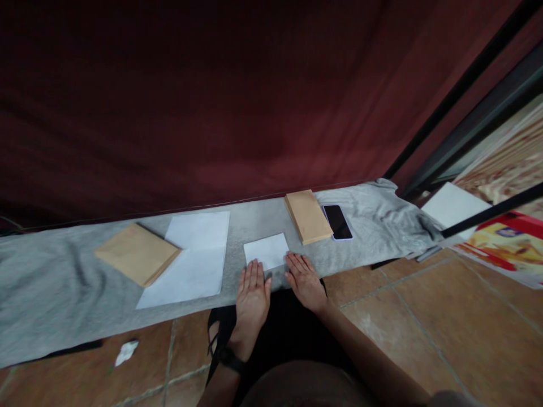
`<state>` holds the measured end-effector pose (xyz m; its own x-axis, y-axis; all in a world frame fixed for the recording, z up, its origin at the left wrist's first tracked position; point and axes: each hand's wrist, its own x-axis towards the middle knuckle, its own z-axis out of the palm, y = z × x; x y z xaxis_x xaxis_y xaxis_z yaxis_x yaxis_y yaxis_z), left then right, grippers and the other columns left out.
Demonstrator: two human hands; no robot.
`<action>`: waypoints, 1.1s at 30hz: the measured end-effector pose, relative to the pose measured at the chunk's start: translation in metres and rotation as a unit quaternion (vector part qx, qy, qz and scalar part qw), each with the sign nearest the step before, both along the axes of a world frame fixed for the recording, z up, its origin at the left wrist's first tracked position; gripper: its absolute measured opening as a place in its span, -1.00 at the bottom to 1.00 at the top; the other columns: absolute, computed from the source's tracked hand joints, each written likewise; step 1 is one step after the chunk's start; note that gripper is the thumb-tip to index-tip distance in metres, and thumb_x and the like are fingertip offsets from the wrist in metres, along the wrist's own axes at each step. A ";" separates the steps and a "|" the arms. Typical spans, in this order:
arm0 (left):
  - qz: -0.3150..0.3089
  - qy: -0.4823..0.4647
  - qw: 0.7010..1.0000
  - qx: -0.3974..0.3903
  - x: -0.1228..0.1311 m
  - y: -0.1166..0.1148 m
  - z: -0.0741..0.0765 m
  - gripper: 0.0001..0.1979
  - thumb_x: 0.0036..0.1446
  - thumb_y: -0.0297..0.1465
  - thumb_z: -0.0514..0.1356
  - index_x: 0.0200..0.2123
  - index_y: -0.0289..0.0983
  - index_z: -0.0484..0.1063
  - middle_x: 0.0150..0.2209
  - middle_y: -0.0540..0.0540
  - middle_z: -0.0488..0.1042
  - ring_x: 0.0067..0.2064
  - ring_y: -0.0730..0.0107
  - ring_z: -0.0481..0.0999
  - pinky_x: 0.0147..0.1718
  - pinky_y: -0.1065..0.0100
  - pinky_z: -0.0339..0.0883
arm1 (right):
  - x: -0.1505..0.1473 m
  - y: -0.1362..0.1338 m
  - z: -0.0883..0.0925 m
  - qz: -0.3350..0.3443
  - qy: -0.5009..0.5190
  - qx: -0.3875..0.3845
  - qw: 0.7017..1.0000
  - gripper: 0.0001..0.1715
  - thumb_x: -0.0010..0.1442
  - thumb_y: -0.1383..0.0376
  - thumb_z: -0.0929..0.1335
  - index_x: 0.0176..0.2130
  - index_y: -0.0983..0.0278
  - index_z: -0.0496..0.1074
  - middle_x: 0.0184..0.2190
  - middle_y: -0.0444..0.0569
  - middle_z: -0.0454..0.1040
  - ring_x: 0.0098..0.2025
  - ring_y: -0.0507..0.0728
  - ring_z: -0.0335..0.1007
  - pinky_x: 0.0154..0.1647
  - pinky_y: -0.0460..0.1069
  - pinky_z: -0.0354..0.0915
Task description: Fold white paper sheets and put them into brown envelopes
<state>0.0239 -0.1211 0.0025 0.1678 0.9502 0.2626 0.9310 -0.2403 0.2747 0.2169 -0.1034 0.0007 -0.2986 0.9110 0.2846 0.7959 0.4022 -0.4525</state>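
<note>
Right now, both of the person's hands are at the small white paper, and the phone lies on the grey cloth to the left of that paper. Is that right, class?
Not quite: the phone lies to the right of the small white paper, as the head view shows. The left hand and right hand are indeed at that paper, and the phone is on the grey cloth.

Light is dim and diffuse, the dark red curtain [237,107] sinking nearly to black at upper left while the small white paper [266,250] stands out pale. Soft shadows lie beside the left hand [253,297] and right hand [306,282]. Wide-angle stretch skews the edges, smearing the red-and-yellow package [509,243] (its print is illegible).
</note>
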 end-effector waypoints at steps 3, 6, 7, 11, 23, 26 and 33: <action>-0.031 0.007 0.999 -0.011 0.017 0.012 0.003 -0.45 0.38 -0.30 -0.08 0.33 -0.46 0.17 0.35 -0.37 0.19 0.41 0.07 0.09 0.36 -0.03 0.04 | 0.000 0.001 0.001 -0.003 -0.002 -0.003 1.000 -0.44 0.44 0.25 0.20 0.36 0.30 0.18 0.33 0.13 0.25 0.37 0.25 0.12 0.39 0.28 0.05; -0.040 0.016 0.999 -0.018 0.026 0.021 0.003 -0.46 0.37 -0.31 -0.09 0.31 -0.47 0.20 0.34 -0.37 0.22 0.40 0.08 0.13 0.34 0.00 0.07 | -0.001 0.006 0.003 -0.002 -0.004 -0.004 1.000 -0.46 0.45 0.24 0.18 0.33 0.33 0.23 0.31 0.14 0.27 0.37 0.25 0.12 0.39 0.29 0.03; -0.039 0.017 0.999 -0.020 0.027 0.022 0.003 -0.46 0.37 -0.32 -0.09 0.30 -0.47 0.21 0.33 -0.37 0.23 0.39 0.07 0.15 0.33 0.01 0.09 | -0.002 0.009 0.004 0.000 -0.002 -0.003 1.000 -0.47 0.45 0.24 0.18 0.32 0.33 0.24 0.31 0.13 0.27 0.37 0.25 0.12 0.40 0.29 0.03; -0.046 0.021 0.998 -0.027 0.024 0.027 0.005 -0.49 0.35 -0.38 -0.11 0.28 -0.44 0.26 0.30 -0.35 0.30 0.37 0.08 0.20 0.31 0.01 0.13 | -0.011 0.026 0.007 0.032 0.003 -0.004 0.999 -0.48 0.44 0.23 0.18 0.31 0.27 0.28 0.31 0.08 0.29 0.37 0.22 0.13 0.41 0.26 0.01; -0.049 0.037 0.997 -0.039 0.016 0.043 0.001 -0.44 0.34 -0.42 -0.15 0.36 -0.40 0.12 0.37 -0.26 0.19 0.43 0.17 0.05 0.38 0.01 -0.06 | -0.022 0.043 0.000 0.058 -0.019 -0.002 0.998 -0.48 0.46 0.22 0.18 0.33 0.28 0.24 0.33 0.08 0.24 0.37 0.21 0.14 0.41 0.26 -0.03; -0.037 0.037 0.998 -0.033 0.015 0.041 -0.003 -0.43 0.34 -0.40 -0.14 0.37 -0.44 0.09 0.39 -0.30 0.12 0.44 0.15 0.01 0.38 0.01 -0.06 | -0.022 0.041 -0.002 0.045 -0.025 0.003 0.999 -0.46 0.45 0.21 0.20 0.33 0.29 0.23 0.34 0.10 0.22 0.37 0.23 0.13 0.41 0.27 -0.03; 0.012 0.015 1.000 -0.010 0.004 0.038 -0.008 -0.39 0.38 -0.24 -0.10 0.40 -0.42 0.01 0.40 -0.35 0.09 0.44 0.08 0.00 0.36 -0.03 -0.02 | -0.018 0.040 -0.004 0.015 -0.049 0.000 0.999 -0.42 0.45 0.19 0.18 0.35 0.35 0.19 0.36 0.13 0.16 0.39 0.26 0.09 0.42 0.25 -0.05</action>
